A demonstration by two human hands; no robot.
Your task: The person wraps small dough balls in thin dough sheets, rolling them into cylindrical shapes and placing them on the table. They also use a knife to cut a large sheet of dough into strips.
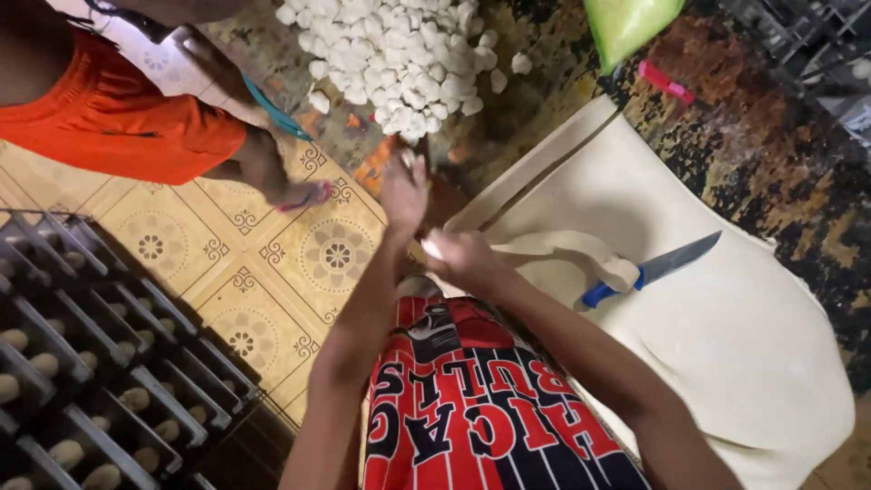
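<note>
Fingers: left hand (404, 192) flat and blurred, fingers together; right hand (463, 256) clamped on a small dough piece (433, 248), just beside the dough strip (572, 249).
Done: heap of dough balls (399, 54) piled on the desk (753, 154).
Left: big dough sheet (726, 336) mostly uncut.
Around: blue-handled knife (653, 269) on sheet; tray rack (91, 363) at left; another person's leg (245, 150) nearby.

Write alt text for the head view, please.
Two hands, left and right, pinch a small dough piece off a dough strip. A blue-handled knife lies on the dough sheet; a pile of cut pieces sits ahead.
</note>
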